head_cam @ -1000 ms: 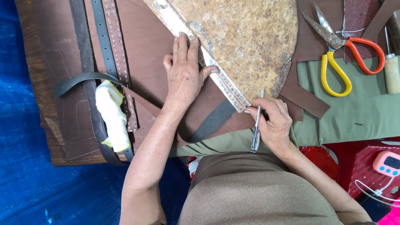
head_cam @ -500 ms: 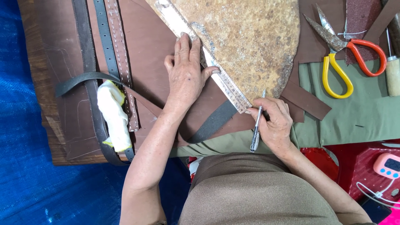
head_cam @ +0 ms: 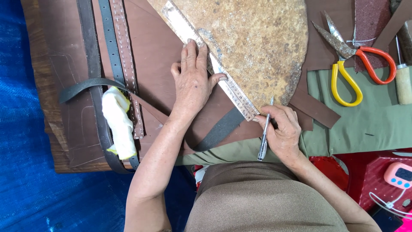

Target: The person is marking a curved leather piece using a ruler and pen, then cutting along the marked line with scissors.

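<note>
My left hand lies flat on a metal ruler, pressing it diagonally across a brown leather sheet. The ruler runs from the top centre down to the right along the edge of a round rusty metal plate. My right hand grips a slim silver pen at the ruler's lower end, its tip pointing up toward the plate's rim.
Scissors with one yellow and one orange handle lie at the upper right on green cloth. Dark straps and a white rag lie at the left on a wooden board. A pink timer sits at the lower right.
</note>
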